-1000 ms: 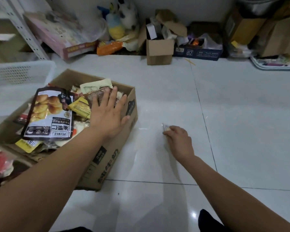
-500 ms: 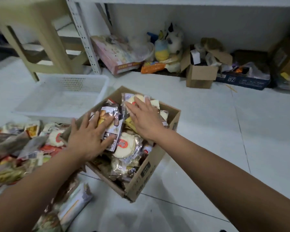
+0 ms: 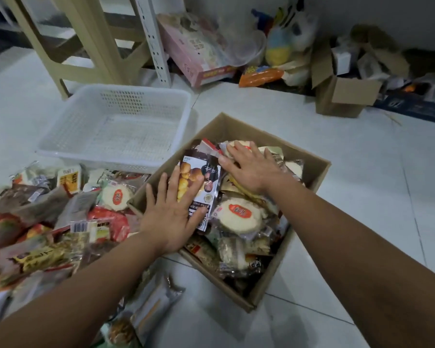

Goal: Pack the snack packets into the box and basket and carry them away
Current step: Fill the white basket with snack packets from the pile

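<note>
A brown cardboard box [image 3: 314, 169] stands on the floor, heaped with snack packets. My left hand [image 3: 172, 219] lies flat, fingers spread, on a black bread-roll packet [image 3: 205, 177] at the box's left edge. My right hand [image 3: 251, 167] presses flat on packets at the far side of the box. A round white cake packet [image 3: 239, 214] lies between my forearms. An empty white plastic basket [image 3: 60, 146] sits behind and left of the box. A pile of loose snack packets [image 3: 48, 222] covers the floor to the left.
A beige stool [image 3: 86, 46] and a white shelf post [image 3: 153, 38] stand behind the basket. A pink box [image 3: 199, 59], toys and a small open carton [image 3: 342, 96] line the wall. More packets [image 3: 146, 307] lie under my left arm. White tiled floor [image 3: 374, 197] extends right.
One second ago my right hand was on the floor picking up a small item; it has moved onto the packets in the box. My left hand shifted to the bread-roll packet. The view turned left.
</note>
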